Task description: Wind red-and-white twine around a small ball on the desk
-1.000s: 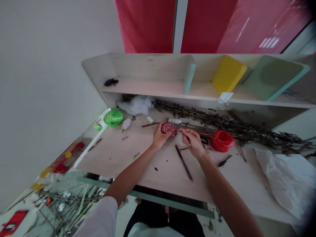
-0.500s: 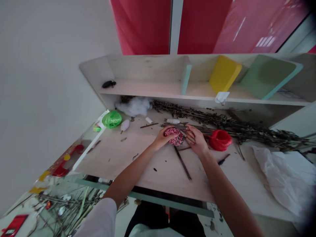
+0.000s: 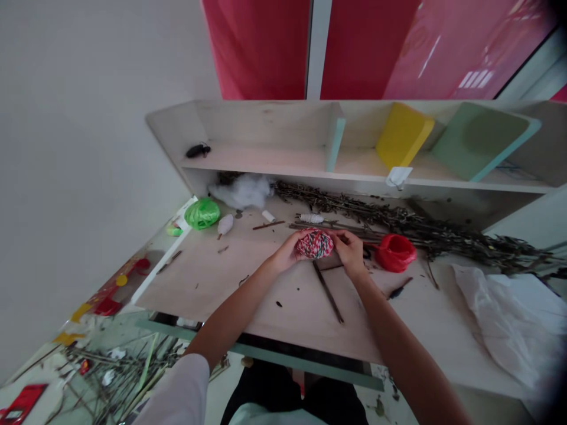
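Observation:
A ball of red, white and green twine (image 3: 315,243) is held just above the desk (image 3: 230,277), between both hands. My left hand (image 3: 287,252) cups its left side with curled fingers. My right hand (image 3: 351,252) grips its right side, fingers closed against it. A dark stick (image 3: 328,291) lies on the desk just below the hands. A red ball of plastic string (image 3: 395,252) sits close to the right of my right hand.
A long pile of dry twigs (image 3: 425,230) runs along the back of the desk. A green string ball (image 3: 202,213), white stuffing (image 3: 243,190) and a small white spool (image 3: 311,218) lie at the back left. White cloth (image 3: 509,313) covers the right end. Shelf (image 3: 283,159) above.
The twine ball has moved slightly right and toward me. My right hand has come in from pinching near it to gripping its right side.

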A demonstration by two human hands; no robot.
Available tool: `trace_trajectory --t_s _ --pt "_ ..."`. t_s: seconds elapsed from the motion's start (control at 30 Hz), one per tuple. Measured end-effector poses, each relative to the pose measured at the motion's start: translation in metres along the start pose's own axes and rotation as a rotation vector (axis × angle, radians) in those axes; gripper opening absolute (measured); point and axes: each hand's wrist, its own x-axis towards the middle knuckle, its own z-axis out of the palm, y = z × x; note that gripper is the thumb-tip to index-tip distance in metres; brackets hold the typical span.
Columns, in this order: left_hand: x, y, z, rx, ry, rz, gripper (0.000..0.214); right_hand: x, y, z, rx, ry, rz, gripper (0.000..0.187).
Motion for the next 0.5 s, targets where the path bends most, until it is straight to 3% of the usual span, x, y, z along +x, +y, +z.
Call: trace_trajectory --t_s 0.2,0.5 --pt "0.002 0.0 -0.009 -0.209 -0.052 -0.066 0.03 -0.002 0.005 0.002 -0.081 0.032 -0.069 0.034" --pt "0.001 0.011 -0.004 -0.372 -0.046 -0.093 0.049 -0.008 0.013 -0.001 -0.302 0.006 -0.207 0.029"
